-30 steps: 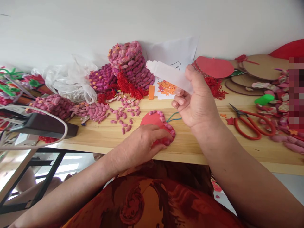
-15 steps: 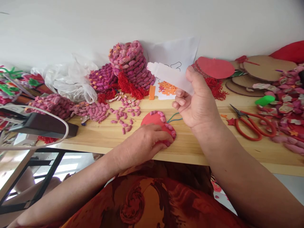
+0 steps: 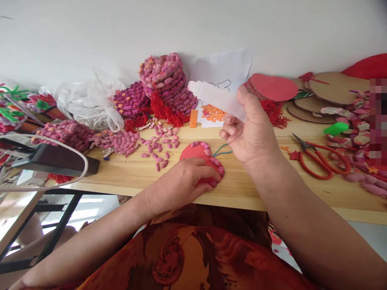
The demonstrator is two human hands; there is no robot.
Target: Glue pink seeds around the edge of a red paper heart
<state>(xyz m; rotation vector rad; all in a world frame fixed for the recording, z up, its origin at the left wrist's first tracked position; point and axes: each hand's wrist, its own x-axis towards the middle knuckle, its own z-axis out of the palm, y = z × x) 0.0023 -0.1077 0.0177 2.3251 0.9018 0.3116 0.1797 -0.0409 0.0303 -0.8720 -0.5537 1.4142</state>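
Gripping white bottle, right hand raised, left hand palm-down

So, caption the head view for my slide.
Left hand on flat red shape partly edged with pink oval pieces, right hand holding white plastic bottle.

Red card pc flat on tabletop, pink pcs along far/R edge; wht btl aslant above, nozzle L
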